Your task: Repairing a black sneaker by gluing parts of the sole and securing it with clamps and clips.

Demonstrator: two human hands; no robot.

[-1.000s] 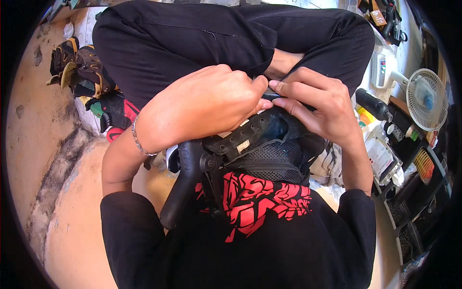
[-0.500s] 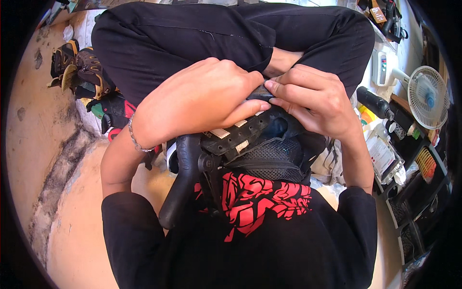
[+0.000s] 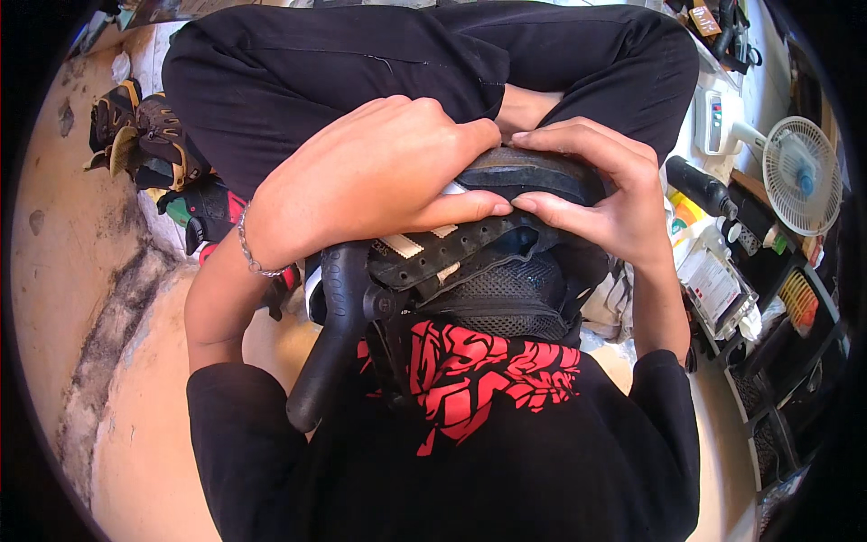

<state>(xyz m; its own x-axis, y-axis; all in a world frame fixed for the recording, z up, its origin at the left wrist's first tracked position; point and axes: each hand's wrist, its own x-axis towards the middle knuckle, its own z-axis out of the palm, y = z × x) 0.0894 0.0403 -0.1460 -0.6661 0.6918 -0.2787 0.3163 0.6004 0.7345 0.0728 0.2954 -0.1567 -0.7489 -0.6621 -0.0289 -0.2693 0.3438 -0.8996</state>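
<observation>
A black shoe (image 3: pixel 506 294) with a mesh panel and a row of eyelets lies in my lap, its sole edge (image 3: pixel 528 167) turned away from my body. My left hand (image 3: pixel 388 172) grips its far left part, thumb on the near side and fingers curled over the far edge. My right hand (image 3: pixel 610 185) pinches the rim on the right, its thumb close to the left thumb. Between the hands shows the curved dark rim. A smooth, dark, curved piece (image 3: pixel 336 334) rests beside the shoe at the left. My fingertips on the far side are partly hidden.
Brown and black shoes (image 3: pixel 149 135) lie on the floor at the left. On the right are a white fan (image 3: pixel 802 179), a black bottle (image 3: pixel 700 188), a white scale-like device (image 3: pixel 718 122) and a black rack (image 3: pixel 768 397). A grey cloth (image 3: pixel 610 307) lies beside the shoe.
My right hand has opened wider round the rim, and its thumb has come down toward the left thumb. More of the curved rim shows between the hands.
</observation>
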